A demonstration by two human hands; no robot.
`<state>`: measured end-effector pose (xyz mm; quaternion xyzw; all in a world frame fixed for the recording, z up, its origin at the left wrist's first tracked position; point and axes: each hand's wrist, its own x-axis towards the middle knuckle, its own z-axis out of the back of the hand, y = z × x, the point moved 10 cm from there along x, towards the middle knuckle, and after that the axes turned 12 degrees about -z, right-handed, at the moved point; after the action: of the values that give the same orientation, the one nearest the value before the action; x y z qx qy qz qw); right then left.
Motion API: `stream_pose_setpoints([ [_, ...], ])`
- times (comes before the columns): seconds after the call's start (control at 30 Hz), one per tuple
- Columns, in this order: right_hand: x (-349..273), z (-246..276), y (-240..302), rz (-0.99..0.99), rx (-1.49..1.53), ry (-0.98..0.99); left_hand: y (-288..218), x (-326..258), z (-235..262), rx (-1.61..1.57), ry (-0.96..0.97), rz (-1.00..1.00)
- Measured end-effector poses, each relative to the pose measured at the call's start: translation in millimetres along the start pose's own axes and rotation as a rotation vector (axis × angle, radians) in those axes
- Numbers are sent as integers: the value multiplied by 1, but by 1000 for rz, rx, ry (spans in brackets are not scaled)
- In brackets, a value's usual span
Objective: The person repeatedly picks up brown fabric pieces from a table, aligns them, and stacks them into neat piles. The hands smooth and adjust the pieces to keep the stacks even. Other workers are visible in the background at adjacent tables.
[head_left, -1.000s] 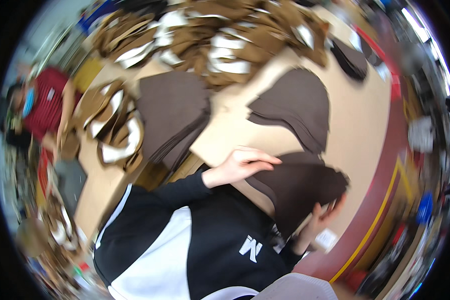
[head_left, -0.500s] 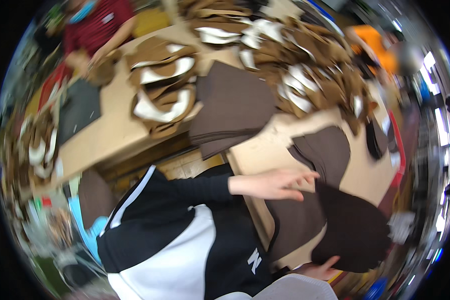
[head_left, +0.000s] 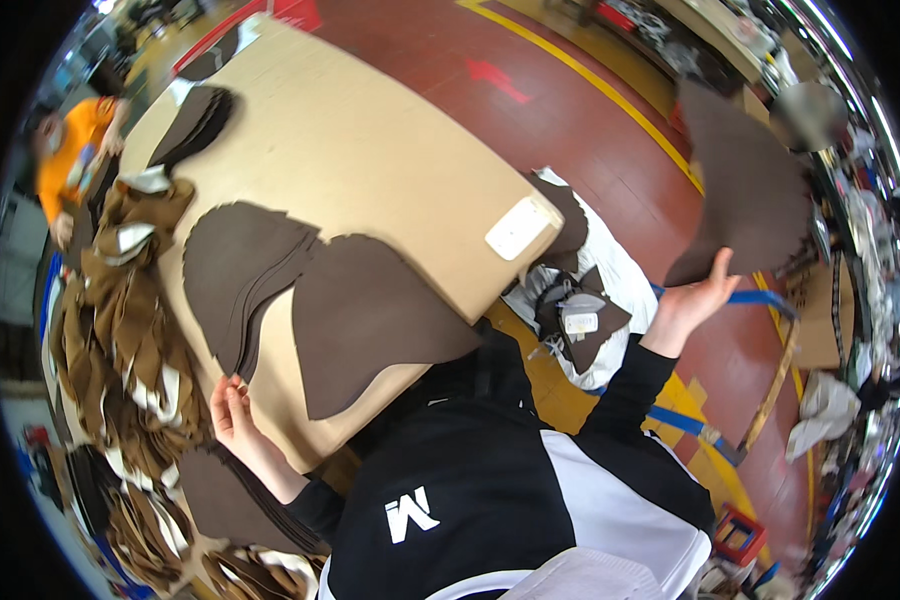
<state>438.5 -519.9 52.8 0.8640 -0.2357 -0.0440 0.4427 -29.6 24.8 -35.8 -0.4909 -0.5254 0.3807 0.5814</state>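
My right hand (head_left: 698,298) grips the lower edge of a dark brown cut fabric piece (head_left: 750,185), held up off the table's right side over the floor. My left hand (head_left: 240,425) is on the left, its fingertips pinched at the narrow lower tip of a stack of dark brown fabric pieces (head_left: 245,255). How many layers it pinches I cannot tell. A single-looking dark brown piece (head_left: 365,315) with a curved edge lies right of that stack, in front of me, its top corner touching or overlapping the stack's edge.
The pale table (head_left: 390,150) bears a white card (head_left: 517,228) near its right corner. Brown and white pieces (head_left: 130,330) heap up at left. Beside the table stand a white sack (head_left: 615,260) with dark scraps and a blue-framed cart (head_left: 725,445). A person in orange (head_left: 75,150) is at far left.
My view has swung to the right. The piece in my right hand has moved up and outward, away from the table. My left hand's spread fingers have closed at the stack's tip.
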Motion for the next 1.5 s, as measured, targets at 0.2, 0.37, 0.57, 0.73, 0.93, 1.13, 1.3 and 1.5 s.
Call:
stream_pose_setpoints([
  [0.2,21,65,-96,-188,-40,-87,-33,28,-49,50,136,-86],
  [0.37,6,90,-279,-425,20,-74,-27,9,-70,145,225,-6],
  [0.57,-45,185,-471,-1130,-260,-101,15,-51,-92,474,597,203],
  [0.73,-38,187,-467,-1162,-303,-53,22,-51,-74,435,511,141],
  [0.93,3,67,-301,-538,-454,181,-2,-20,-71,642,384,3],
  [1.13,-102,-141,-141,-150,-432,882,-18,-21,-89,624,490,-146],
  [1.3,-365,-197,-109,632,-653,2267,9,-35,-80,479,427,73],
  [1.5,-393,-202,-163,740,-779,2288,28,-38,-79,274,413,98],
])
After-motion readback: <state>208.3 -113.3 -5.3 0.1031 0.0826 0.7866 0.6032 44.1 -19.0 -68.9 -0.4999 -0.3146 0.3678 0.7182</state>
